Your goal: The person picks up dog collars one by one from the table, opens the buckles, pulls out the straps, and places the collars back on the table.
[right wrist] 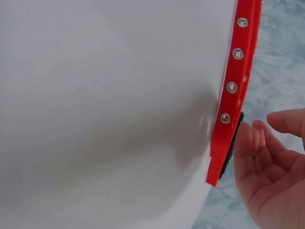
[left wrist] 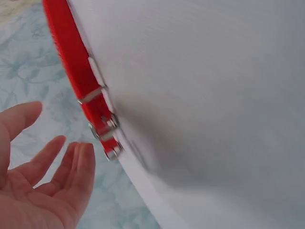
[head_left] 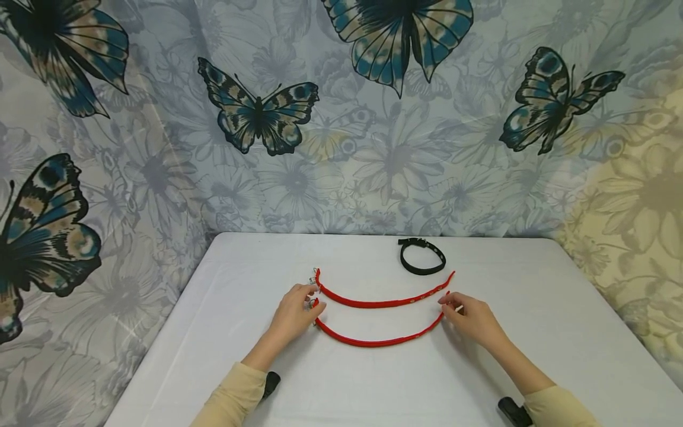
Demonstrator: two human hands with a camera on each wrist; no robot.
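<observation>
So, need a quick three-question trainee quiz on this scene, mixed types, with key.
1. Count: how many red straps are on the white table?

2. True or false: the black strap forms a loop, while the red ones lie as open curves.

3. Multiple choice: in the left wrist view, what is the left hand beside?
A) a row of eyelets
B) a metal buckle
C) a pair of scissors

Key: 1. Two. 2. True. 3. B.
</observation>
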